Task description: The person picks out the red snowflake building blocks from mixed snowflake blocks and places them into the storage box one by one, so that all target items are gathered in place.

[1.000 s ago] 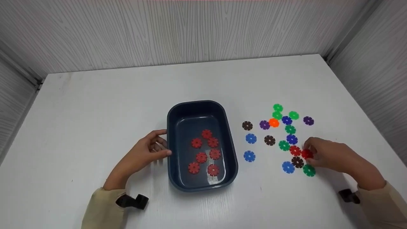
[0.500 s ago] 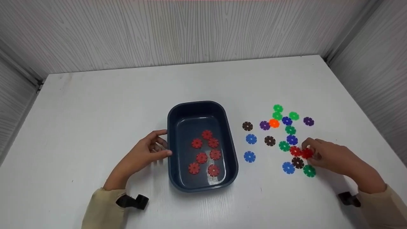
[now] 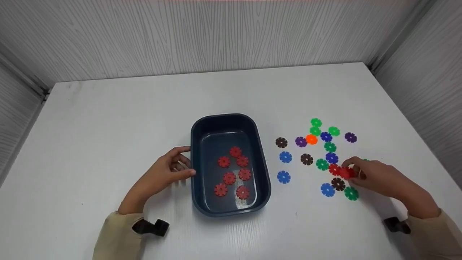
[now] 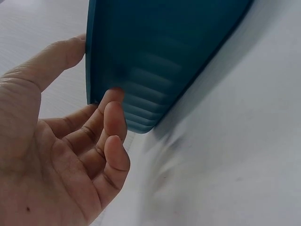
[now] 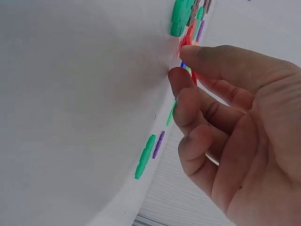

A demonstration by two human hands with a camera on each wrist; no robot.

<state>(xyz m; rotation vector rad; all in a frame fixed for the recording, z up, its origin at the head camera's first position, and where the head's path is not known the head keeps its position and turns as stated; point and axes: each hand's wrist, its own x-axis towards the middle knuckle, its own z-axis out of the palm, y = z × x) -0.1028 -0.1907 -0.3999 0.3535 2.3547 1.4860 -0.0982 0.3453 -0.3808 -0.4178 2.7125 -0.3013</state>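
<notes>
A dark blue rectangular tub (image 3: 267, 180) stands mid-table with several red notched plastic discs (image 3: 229, 178) lying in it. My left hand (image 3: 164, 172) rests against the tub's left side, thumb and index tips at the rim. In the left wrist view its other fingers curve loosely beside the outer wall. At the right, my right hand (image 3: 379, 180) pinches a red disc (image 3: 346, 172) between thumb and forefinger, and this disc overlaps another red disc (image 3: 334, 169) lying to its left. The right wrist view shows the thumb (image 5: 202, 56) over the red edge, much of the disc hidden.
Loose discs lie round the right hand: brown (image 3: 338, 184), light blue (image 3: 327, 189), dark green (image 3: 351, 193) and dark blue (image 3: 331, 157). Farther back are light green (image 3: 316, 122), orange (image 3: 311, 139) and purple (image 3: 351, 137) ones. A patterned wall (image 3: 216, 39) rises behind the table.
My right hand has shifted slightly left and the pinched red disc now overlaps the neighbouring red one. A green disc shows from behind the hand. The left hand and tub have stayed put.
</notes>
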